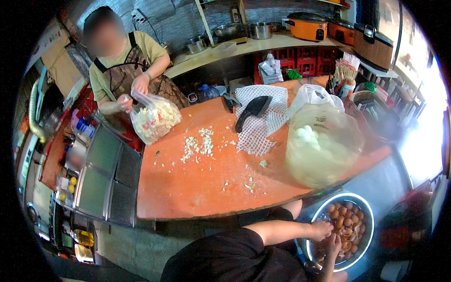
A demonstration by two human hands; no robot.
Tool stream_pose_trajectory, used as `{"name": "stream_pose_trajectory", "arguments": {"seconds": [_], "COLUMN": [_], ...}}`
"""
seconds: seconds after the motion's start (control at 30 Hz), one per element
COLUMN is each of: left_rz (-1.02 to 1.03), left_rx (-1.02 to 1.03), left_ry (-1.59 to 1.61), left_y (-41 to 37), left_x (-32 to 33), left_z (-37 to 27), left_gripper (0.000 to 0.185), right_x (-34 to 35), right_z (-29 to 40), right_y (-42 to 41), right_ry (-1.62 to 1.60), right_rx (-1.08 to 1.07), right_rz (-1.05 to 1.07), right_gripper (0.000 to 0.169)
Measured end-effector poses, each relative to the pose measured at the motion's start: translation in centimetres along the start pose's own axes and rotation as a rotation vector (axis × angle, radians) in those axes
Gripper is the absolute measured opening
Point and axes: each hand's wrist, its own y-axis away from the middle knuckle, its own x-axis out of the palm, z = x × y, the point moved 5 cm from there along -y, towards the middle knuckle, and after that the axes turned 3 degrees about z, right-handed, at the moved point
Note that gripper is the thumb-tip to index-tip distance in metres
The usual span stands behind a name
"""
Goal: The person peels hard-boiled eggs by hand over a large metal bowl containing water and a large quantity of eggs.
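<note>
My left hand (321,231) reaches over a round metal basin (370,232) at the lower right, fingers bent. Close below it, my right hand (334,244) is also over the basin, fingertips pointing towards the left hand. Whatever may be between the fingers is too small and hidden to tell. Several brown eggs (347,222) and pieces of brown eggshell (347,238) lie in the basin. Above it, on the orange tabletop (176,197), stands an open, yellowish plastic bag (322,165) with white peeled eggs (307,135) inside.
Across the table a person (134,67) holds a clear bag of pale chopped food (155,120). A black cleaver (253,110) rests on white foam netting (262,137). Chopped white bits (199,144) are scattered nearby. A tub of skewers (347,75) stands at the right; orange cookers (308,26) line the back shelf.
</note>
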Motion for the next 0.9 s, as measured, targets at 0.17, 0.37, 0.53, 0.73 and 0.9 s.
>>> {"name": "stream_pose_trajectory", "arguments": {"seconds": [0.17, 0.37, 0.53, 0.73, 0.9], "left_rz": [-0.207, -0.129, -0.191, -0.604, -0.357], "left_rx": [0.163, 0.185, 0.131, 0.274, 0.17], "left_ry": [0.307, 0.369, 0.333, 0.343, 0.318], "left_y": [0.0, 0.2, 0.1, -0.9, -0.8], "left_x": [1.2, 1.2, 2.1, 1.6, 0.3], "left_z": [0.3, 1.1, 1.8, 3.3, 4.1], "left_gripper": [0.041, 0.05, 0.051, 0.042, 0.035], "right_x": [1.4, 0.7, 0.9, 1.9, 3.1], "right_z": [4.7, 5.6, -1.1, 1.4, 11.2], "right_y": [1.4, 1.8, 0.8, 2.0, 2.6], "right_ry": [-0.305, -0.151, -0.005, 0.055, 0.174], "right_rx": [0.108, 0.059, -0.088, 0.133, 0.041], "right_rz": [0.057, 0.091, 0.03, -0.072, -0.069], "right_gripper": [0.038, 0.034, 0.019, 0.032, 0.036]}}
